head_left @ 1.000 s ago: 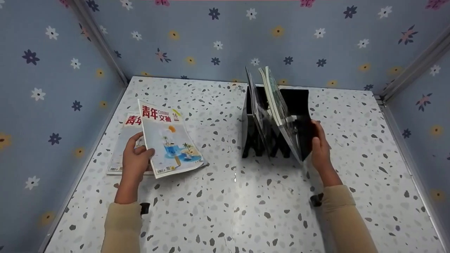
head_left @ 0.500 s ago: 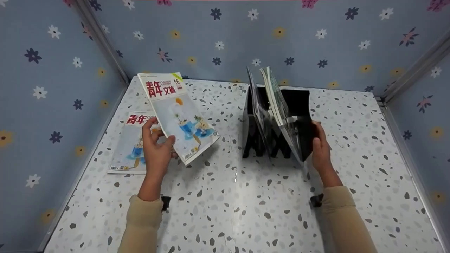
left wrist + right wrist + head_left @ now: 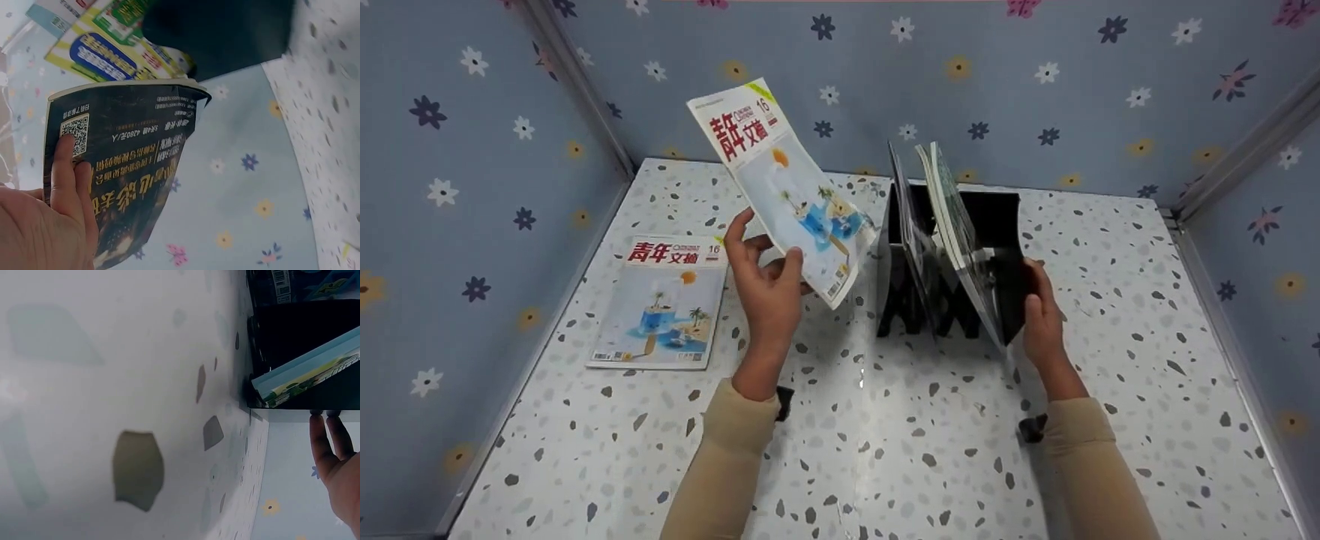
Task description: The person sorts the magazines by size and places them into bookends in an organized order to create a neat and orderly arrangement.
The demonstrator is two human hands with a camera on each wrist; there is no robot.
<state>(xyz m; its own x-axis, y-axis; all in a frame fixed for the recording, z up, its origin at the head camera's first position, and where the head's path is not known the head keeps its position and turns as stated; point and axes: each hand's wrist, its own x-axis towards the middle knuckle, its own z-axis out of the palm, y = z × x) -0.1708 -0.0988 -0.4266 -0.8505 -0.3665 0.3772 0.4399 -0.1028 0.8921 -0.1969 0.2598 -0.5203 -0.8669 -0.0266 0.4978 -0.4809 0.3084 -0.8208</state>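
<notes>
My left hand (image 3: 769,304) pinches a magazine (image 3: 791,187) by its left edge, thumb in front and fingers behind. Its front cover has red lettering and a blue beach picture. In the left wrist view its dark back cover (image 3: 140,129) shows gold print and a QR code. The held magazine is tilted above the table, its lower right corner close to a black file rack (image 3: 994,210). My right hand (image 3: 1044,326) rests against the rack's right side; in the right wrist view its fingers (image 3: 322,444) reach straight to that wall. Several books (image 3: 949,206) lean inside the rack.
A second magazine with the same cover (image 3: 660,300) lies flat at the left of the speckled white table (image 3: 930,450). Grey-blue flowered panels (image 3: 900,75) stand at the back and both sides of the table.
My left hand has lifted the magazine off the one lying at the left and carried it up and right towards the rack, uncovering the lower magazine. My right hand has stayed at the rack.
</notes>
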